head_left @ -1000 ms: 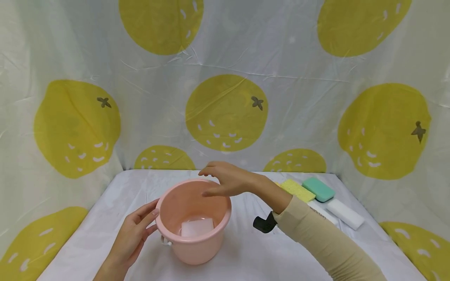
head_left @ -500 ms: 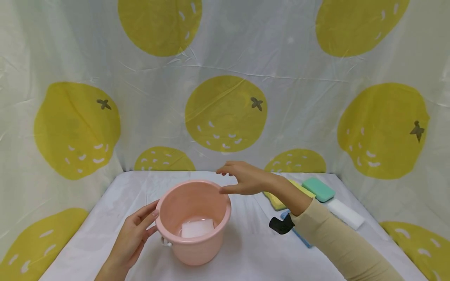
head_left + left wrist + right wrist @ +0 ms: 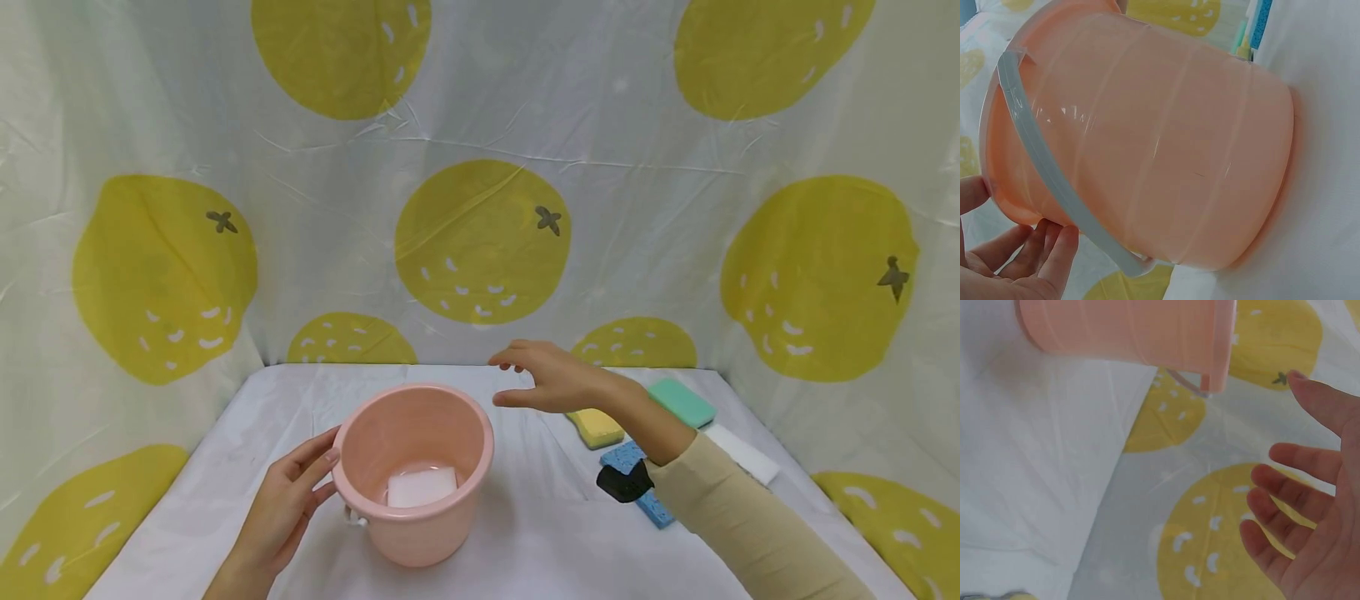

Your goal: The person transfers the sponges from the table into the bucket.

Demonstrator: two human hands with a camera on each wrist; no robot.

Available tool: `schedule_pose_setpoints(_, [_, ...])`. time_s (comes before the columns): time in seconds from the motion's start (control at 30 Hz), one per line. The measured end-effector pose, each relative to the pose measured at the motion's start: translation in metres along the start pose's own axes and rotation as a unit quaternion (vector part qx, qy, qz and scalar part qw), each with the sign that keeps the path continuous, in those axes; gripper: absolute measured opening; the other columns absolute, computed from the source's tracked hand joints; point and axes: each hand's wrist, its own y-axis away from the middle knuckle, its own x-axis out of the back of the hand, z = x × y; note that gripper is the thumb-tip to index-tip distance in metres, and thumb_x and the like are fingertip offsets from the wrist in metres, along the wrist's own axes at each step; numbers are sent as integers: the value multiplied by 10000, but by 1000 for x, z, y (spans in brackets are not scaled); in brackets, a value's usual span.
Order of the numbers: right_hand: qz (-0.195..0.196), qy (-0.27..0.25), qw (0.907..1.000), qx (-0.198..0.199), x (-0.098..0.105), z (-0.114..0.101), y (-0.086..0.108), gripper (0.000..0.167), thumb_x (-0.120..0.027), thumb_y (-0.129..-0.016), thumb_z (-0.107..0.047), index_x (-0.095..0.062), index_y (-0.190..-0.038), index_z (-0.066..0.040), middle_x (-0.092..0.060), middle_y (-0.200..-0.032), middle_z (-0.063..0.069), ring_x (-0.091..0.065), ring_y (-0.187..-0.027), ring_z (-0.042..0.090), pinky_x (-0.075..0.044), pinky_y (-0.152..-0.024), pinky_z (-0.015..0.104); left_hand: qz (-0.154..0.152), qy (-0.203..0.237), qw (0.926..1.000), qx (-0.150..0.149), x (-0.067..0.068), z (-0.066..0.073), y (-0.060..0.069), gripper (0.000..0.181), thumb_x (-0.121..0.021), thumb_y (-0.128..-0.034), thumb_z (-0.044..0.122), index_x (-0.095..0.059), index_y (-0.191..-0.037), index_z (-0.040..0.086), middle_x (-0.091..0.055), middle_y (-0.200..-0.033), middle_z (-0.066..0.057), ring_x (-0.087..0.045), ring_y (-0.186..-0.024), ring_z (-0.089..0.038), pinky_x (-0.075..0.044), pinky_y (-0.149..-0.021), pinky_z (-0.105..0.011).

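And away comes the right hand [image 3: 551,379]! A second ago it hovers over the mouth of the pink bucket [image 3: 423,533]; now it's off to the right, clear of the rim and in the air, thumb and fingers spread apart with nothing between them. Over on the other side, no movement at all: the left hand [image 3: 281,496] keeps its grip clamped on the bucket's rim, thumb at the edge and fingers just outside, below it. The left wrist view has the pale handle [image 3: 1054,175] slung across the outer wall.

The bucket hasn't budged; it sits on the tabletop [image 3: 540,533], left of centre. And inside, flat at the bottom, is the white sponge [image 3: 422,487], with no hand touching it! For the work here, I'd judge that piece is in and released, and the right hand is free.

As the arm slides over, more of the blue sponge [image 3: 656,508] shows, partly behind the black wrist mount [image 3: 624,481]. Near it lie the yellow sponge [image 3: 597,428], the green sponge [image 3: 684,402] and a white block [image 3: 738,452], all outside the bucket.
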Motion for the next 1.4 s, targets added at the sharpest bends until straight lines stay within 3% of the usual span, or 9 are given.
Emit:
schedule_pose_setpoints(0.37, [115, -46, 9983, -570, 1, 16, 23, 634, -692, -974, -509, -602, -1427, -73, -610, -1313, 58, -589, -1138, 260, -545, -917, 464, 21, 0, 10000, 15, -1, -1, 0, 524, -596, -1066, 124, -424, -1488, -136, -627, -1373, 52, -569, -1264, -71, -564, -934, -355])
schedule_pose_setpoints(0.67, [294, 75, 9954, -907, 0, 31, 44, 596, -724, -969, -438, -610, -1416, -62, -615, -1340, 98, -595, -1124, 270, -543, -912, 493, 7, 14, 9999, -109, -1, 0, 0, 506, -585, -1069, 108, -430, -1480, -144, -629, -1373, 42, -574, -1262, -83, -569, -928, -356])
schedule_pose_setpoints(1.1, [450, 72, 9944, -955, -3, 52, 71, 608, -695, -982, -477, -617, -1374, -19, -629, -1309, 117, -609, -1091, 287, -527, -900, 515, 85, -19, 10000, 13, -3, 2, 1, 524, -600, -1065, 127, -428, -1486, -134, -627, -1365, 48, -571, -1256, -71, -565, -935, -352])
schedule_pose_setpoints(1.4, [590, -40, 9927, -1053, -7, 62, 90, 576, -721, -983, -393, -610, -1377, 12, -625, -1316, 137, -604, -1098, 301, -540, -861, 480, 108, -18, 9999, 76, -3, 1, 1, 529, -602, -1064, 132, -428, -1488, -131, -625, -1362, 51, -576, -1250, -71, -561, -940, -360])
